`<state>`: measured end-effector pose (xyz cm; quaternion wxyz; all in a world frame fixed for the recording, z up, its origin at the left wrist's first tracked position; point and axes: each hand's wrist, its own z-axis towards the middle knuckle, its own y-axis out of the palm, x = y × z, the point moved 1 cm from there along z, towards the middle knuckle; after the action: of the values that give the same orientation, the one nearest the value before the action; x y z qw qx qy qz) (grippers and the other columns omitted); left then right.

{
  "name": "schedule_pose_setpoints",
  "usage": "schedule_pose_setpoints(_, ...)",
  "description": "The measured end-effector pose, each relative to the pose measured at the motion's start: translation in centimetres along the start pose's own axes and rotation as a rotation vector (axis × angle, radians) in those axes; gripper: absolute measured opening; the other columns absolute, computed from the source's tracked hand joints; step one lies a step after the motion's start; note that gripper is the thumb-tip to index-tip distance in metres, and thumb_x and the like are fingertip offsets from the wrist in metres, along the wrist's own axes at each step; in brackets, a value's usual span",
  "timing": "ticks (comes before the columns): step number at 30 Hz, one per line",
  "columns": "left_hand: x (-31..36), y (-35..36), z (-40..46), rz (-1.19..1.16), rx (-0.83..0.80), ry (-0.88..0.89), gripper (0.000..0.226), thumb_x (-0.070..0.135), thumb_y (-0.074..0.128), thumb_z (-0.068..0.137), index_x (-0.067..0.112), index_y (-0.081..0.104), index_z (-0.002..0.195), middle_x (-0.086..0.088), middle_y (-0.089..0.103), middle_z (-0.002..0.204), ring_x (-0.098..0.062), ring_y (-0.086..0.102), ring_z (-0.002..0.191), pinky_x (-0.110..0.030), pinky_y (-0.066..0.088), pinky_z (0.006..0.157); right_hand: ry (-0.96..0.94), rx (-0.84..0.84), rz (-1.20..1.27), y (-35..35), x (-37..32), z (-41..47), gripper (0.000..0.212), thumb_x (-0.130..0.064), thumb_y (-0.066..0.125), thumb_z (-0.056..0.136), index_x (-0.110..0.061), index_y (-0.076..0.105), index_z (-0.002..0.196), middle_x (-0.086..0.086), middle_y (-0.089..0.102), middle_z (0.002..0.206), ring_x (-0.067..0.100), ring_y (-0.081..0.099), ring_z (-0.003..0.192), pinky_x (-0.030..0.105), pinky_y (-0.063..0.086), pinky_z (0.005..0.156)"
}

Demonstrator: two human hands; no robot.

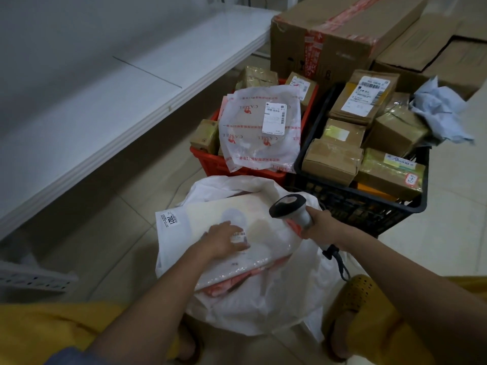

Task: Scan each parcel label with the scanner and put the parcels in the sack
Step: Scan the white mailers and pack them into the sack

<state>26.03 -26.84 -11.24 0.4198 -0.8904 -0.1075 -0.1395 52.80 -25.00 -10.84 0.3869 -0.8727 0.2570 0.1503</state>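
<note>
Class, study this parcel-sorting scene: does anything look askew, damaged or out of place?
Yes. A crumpled pale blue wrapper sprawls over the black crate's far right corner, unlike the boxed parcels. The large white bag parcel overhangs the red crate's front rim.

A pale tiled floor carries everything. At the frame's centre bottom stands a white sack. Just above it, side by side, sit a red crate at centre and a black crate to its right. Behind them, upper right, rests a large cardboard box with flattened cardboard beside it.
</note>
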Motion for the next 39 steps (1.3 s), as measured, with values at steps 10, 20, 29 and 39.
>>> schedule_pose_setpoints(10,-10.4,-2.9,-5.3,-0.669,0.508,-0.609,0.028,0.003,0.05,0.089,0.002,0.057,0.117,-0.025,0.058,0.117,-0.036,0.06,0.099,-0.035,0.049,0.082,-0.096,0.085,0.048,2.4,-4.4,-1.9,0.059,-0.01,0.067,0.088,-0.018,0.042,0.141,0.01,0.057,0.117,0.02,0.053,0.096,0.03,0.045,0.08)
schedule_pose_setpoints(20,-11.0,-4.4,-6.7,-1.44,0.293,-0.404,0.011,-0.011,0.053,0.092,-0.003,0.057,0.099,-0.016,0.064,0.089,-0.017,0.066,0.071,-0.024,0.059,0.057,-0.297,-0.38,0.264,6.6,-11.4,-6.7,0.056,-0.005,0.063,0.091,-0.037,0.04,0.131,0.006,0.059,0.116,0.015,0.065,0.095,0.023,0.057,0.074)
schedule_pose_setpoints(29,-10.2,-5.9,-5.3,-1.521,0.247,-0.397,0.017,-0.014,0.045,0.093,-0.003,0.054,0.083,-0.012,0.064,0.071,-0.014,0.066,0.053,-0.021,0.055,0.048,-0.272,-0.468,0.449,8.3,-10.7,-6.3,0.044,-0.005,0.059,0.094,-0.03,0.05,0.129,0.01,0.062,0.119,0.021,0.066,0.099,0.04,0.056,0.092)
schedule_pose_setpoints(39,-13.6,-5.3,-5.0,-1.384,0.36,-0.506,0.011,0.014,0.056,0.097,0.011,0.058,0.086,-0.007,0.058,0.082,-0.02,0.06,0.071,-0.032,0.054,0.066,-0.287,-0.175,0.51,4.2,-11.2,-5.2,0.055,0.0,0.065,0.09,-0.03,0.043,0.131,0.0,0.064,0.123,0.004,0.063,0.103,0.016,0.056,0.071)
